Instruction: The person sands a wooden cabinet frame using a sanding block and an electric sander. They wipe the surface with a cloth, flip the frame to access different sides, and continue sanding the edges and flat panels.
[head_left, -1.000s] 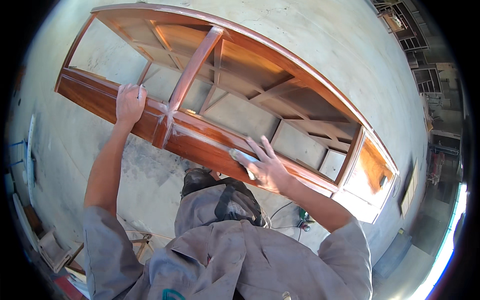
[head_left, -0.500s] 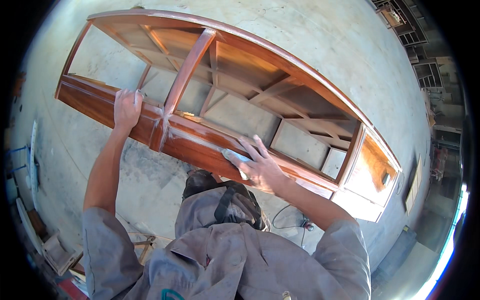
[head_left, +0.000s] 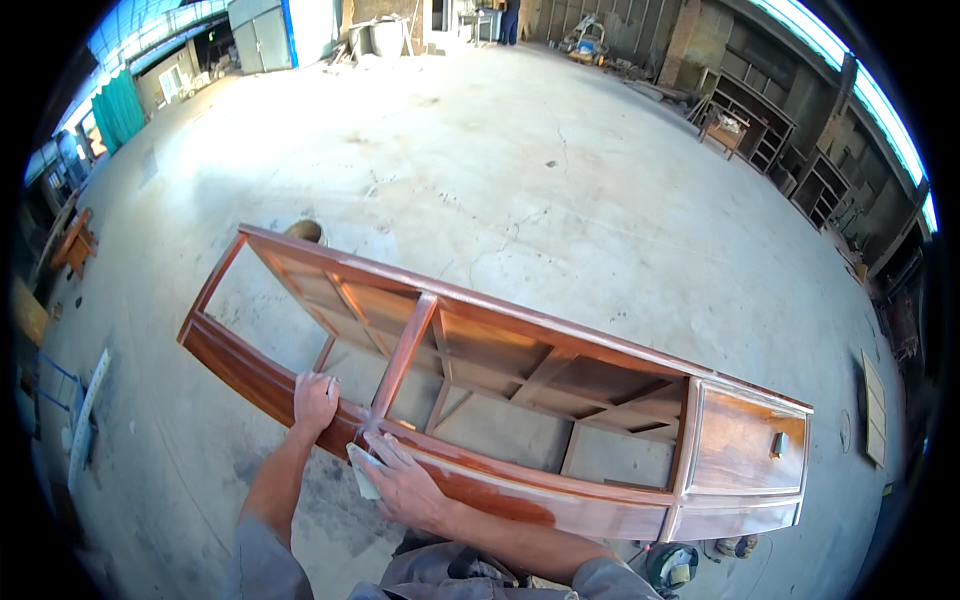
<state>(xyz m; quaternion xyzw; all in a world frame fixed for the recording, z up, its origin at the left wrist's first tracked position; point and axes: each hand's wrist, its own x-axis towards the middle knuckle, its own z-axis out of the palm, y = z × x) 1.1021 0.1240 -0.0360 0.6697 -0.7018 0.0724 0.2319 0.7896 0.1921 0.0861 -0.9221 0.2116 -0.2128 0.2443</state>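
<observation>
At the near front edge of a long wooden cabinet frame (head_left: 560, 355), the right hand (head_left: 408, 488) holds one pale, flat pad (head_left: 363, 472) under its palm and thumb, with the fingers stretched out and lying over the wood. Whether this pad is paper or sponge, I cannot tell. It is just below the foot of the middle post (head_left: 405, 355). The left hand (head_left: 316, 400) is just beside, its fingers curled closely over the front rail (head_left: 245, 366).

The rail has a smooth, reddish-brown surface, glossy in places, and whitish dust lies around the joint. The frame is long and, in this wide view, slightly bowed; it rests on a grey concrete floor (head_left: 620, 230) with stains and fine cracks. One middle post separates two open bays, and one closed panel (head_left: 745, 440) of shiny wood fills the right end, carrying one small metallic piece (head_left: 780, 445).

Near the lower edge is one rounded, dark green object (head_left: 672, 566). Behind the far left corner is one round container (head_left: 304, 232). Well apart, at the right wall, stand two dark shelf units (head_left: 755, 110), and at the left hangs one green curtain (head_left: 118, 112).
</observation>
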